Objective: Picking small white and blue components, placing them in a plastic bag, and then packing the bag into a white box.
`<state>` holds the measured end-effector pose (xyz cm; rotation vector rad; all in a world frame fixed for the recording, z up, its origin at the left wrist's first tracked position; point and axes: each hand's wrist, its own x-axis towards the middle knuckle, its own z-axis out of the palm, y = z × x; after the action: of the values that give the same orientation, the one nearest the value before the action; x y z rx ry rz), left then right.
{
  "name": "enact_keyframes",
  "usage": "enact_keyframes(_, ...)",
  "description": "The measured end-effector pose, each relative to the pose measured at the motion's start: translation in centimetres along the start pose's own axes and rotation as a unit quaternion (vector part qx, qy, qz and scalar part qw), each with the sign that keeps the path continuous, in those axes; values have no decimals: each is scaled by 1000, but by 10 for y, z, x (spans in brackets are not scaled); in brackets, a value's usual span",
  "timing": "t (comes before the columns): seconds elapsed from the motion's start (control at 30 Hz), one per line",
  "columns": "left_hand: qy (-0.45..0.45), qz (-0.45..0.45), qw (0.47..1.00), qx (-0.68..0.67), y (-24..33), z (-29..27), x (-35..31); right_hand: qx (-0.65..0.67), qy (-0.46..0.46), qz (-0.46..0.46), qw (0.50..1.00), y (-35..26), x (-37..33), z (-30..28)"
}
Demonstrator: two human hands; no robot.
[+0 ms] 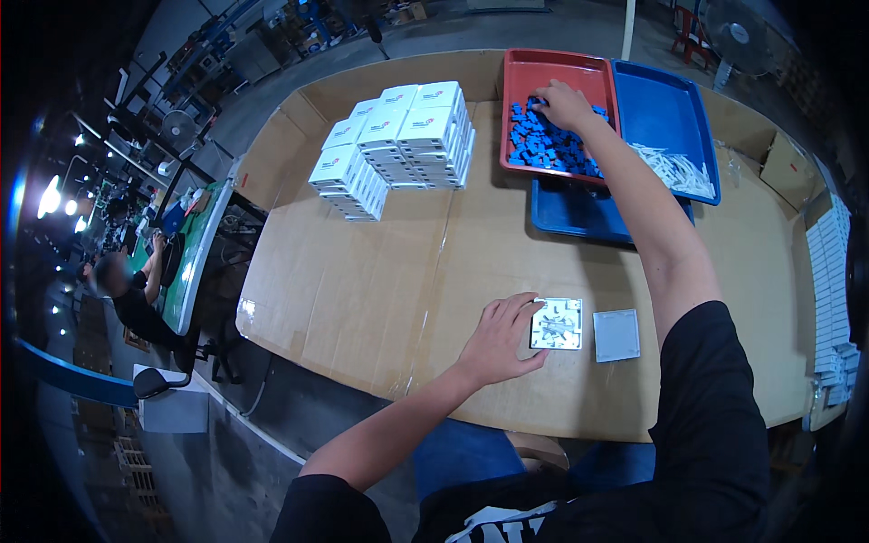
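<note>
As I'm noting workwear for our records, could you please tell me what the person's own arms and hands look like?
Both the left hand and the right hand are bare, with no gloves. The forearms are uncovered, with no watch or bracelet visible. The left sleeve and right sleeve are short and black, with no visible markings.

On my feed, grey floor (444,38) stretches dimly beyond the cardboard-covered worktable (344,290). Bright lamps (50,197) glare at the far left, past a green-topped bench (191,240). Toward the upper right I make out a standing fan (735,34), a red chair (692,41) and a pale upright pole (628,29).
</note>
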<state>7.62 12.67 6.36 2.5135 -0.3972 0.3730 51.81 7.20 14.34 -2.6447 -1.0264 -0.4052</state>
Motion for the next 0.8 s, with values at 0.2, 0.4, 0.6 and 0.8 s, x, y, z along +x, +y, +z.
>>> enact_keyframes(0.2,0,11,1000,-22,3,5,3,126,87,0,988,11,-14,5)
enact_keyframes(0.4,19,21,1000,-2,1,3,-4,338,231,-50,911,-26,-90,-37)
enact_keyframes(0.6,40,20,999,-1,-3,9,-9,194,382,-192,883,-91,-223,-158)
enact_keyframes(0.8,50,29,998,-22,8,6,-6,151,444,-239,850,-115,-315,-214)
